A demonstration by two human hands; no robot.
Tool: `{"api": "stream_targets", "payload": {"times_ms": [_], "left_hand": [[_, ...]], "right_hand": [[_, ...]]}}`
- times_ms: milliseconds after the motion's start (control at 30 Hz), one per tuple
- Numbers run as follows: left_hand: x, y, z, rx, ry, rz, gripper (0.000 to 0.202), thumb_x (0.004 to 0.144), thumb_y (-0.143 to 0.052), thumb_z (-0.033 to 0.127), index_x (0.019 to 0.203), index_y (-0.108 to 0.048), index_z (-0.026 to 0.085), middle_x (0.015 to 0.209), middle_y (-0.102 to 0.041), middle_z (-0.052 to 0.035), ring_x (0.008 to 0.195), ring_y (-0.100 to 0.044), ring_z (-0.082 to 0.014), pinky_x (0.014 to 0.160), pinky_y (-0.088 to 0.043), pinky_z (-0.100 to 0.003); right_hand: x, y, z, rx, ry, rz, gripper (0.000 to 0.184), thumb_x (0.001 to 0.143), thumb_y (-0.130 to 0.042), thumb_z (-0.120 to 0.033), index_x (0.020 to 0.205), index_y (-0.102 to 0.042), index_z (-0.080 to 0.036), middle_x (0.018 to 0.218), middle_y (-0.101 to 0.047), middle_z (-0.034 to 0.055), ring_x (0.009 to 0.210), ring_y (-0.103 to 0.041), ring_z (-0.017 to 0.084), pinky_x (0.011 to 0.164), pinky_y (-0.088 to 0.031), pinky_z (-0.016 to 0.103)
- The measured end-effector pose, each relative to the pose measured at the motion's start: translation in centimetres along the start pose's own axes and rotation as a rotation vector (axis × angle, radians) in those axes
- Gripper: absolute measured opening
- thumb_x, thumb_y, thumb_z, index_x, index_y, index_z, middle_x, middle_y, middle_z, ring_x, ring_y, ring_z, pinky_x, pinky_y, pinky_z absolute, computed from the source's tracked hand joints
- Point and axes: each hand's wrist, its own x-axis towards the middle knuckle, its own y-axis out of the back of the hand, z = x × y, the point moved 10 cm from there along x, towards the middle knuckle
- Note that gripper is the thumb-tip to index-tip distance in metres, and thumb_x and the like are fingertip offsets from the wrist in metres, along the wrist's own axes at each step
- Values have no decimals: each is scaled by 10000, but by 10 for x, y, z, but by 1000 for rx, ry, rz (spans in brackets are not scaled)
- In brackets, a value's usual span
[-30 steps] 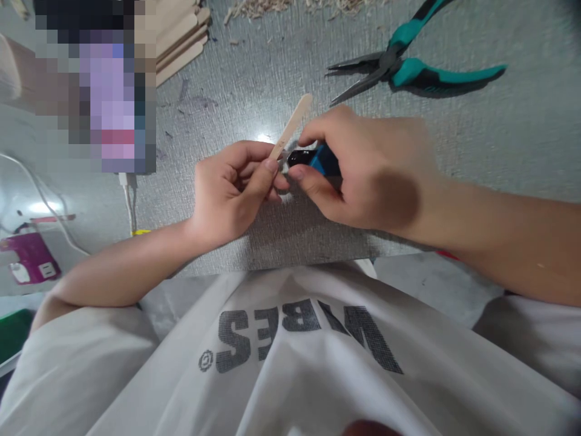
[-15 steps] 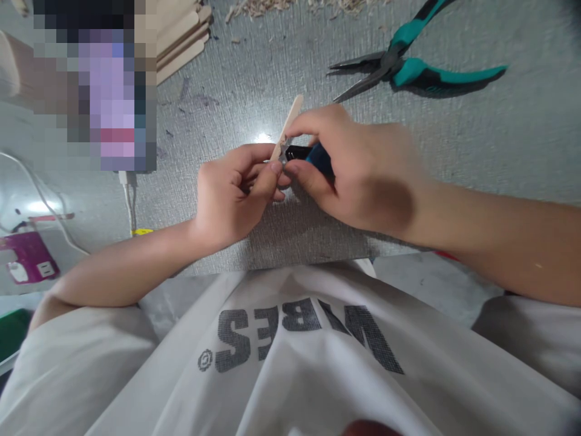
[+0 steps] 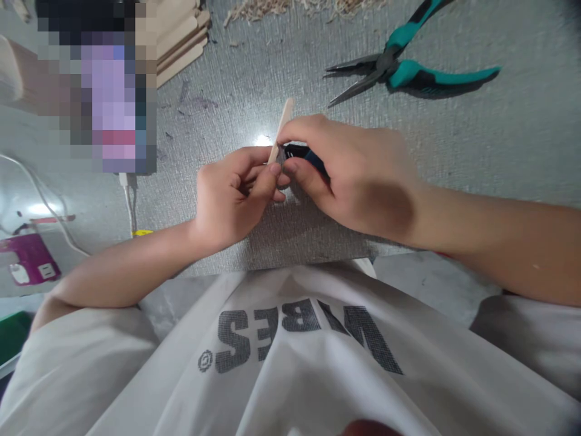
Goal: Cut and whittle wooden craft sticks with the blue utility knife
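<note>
A: Where is the wooden stick (image 3: 284, 123)?
B: In front of the person, between the two hands, above the grey tabletop (image 3: 454, 139).
A: Which way does it point?
B: Its rounded free end points away from the body, leaning a little to the right. The long axis runs from the left fingertips up to that end, slanted, nearer to lengthwise than crosswise. Whether it tilts off the horizontal, I can't tell.
A: And the grips?
B: The left hand (image 3: 238, 197) pinches the near end between thumb and fingers. The right hand (image 3: 363, 172) is curled round a black-and-blue tool (image 3: 297, 151), mostly hidden, its forefinger reaching to the stick.
A: How does the tool lie?
B: Across the stick, front end to the left, right beside the pinch. Contact is too small to judge.
A: Anything beyond?
B: Pliers (image 3: 385, 65), spread, nose leftward; a stack of flat sticks (image 3: 181, 51), far left; wood shavings (image 3: 258, 8) between.
</note>
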Motion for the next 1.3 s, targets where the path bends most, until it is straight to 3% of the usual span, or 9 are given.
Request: {"api": "stream_targets", "payload": {"times_ms": [167,333,433,633,900,1133,1300], "left_hand": [[2,1,-1,-67,38,29,107,1122,-784,270,1140,-862,198,867,-888,-18,658,-833,-125,648,-726,-222],[4,4,1,-78,21,64,133,1119,-847,334,1125,-844,200,836,-866,-7,631,-815,-122,623,-712,-219],[3,2,3,-61,-2,55,134,1120,-847,356,1110,-840,223,837,-865,10,637,-822,-121,627,-713,-211],[1,-1,11,-53,-60,15,94,1119,-765,208,1090,-854,199,857,-891,6,684,-873,-115,651,-711,-149],[-2,0,12,20,-95,-11,137,1146,-761,293,1156,-848,188,904,-911,-9,740,-897,-120,679,-706,-146],[2,-2,3,-61,-22,-7,139,1127,-832,331,1102,-832,194,895,-900,-10,697,-873,-129,670,-728,-196],[5,0,2,-105,41,23,166,1114,-856,335,1076,-824,176,817,-864,-1,631,-833,-119,636,-716,-197]], "right_hand": [[2,9,0,35,18,64,478,1214,-383,-454,1465,-743,-265,1388,-865,84,1035,-818,296,755,-466,420],[0,5,5,0,-38,15,545,1195,-382,-497,1606,-670,-285,1178,-883,65,983,-817,326,734,-483,427],[-2,2,4,-18,-33,6,560,1210,-383,-527,1650,-641,-295,1231,-887,71,997,-826,314,719,-469,420],[-1,-2,0,-20,8,3,578,1223,-337,-526,1611,-664,-249,1337,-871,94,1035,-823,312,681,-406,424],[-1,-3,-3,-17,24,7,616,1242,-291,-513,1604,-684,-207,1393,-855,131,1007,-812,320,662,-375,421],[0,-3,-4,6,-11,-31,563,1230,-298,-464,1559,-710,-268,1296,-870,89,1064,-806,312,742,-407,423],[2,12,-1,67,13,98,490,1204,-349,-442,1444,-726,-240,1301,-852,97,996,-798,297,743,-433,416]]}}
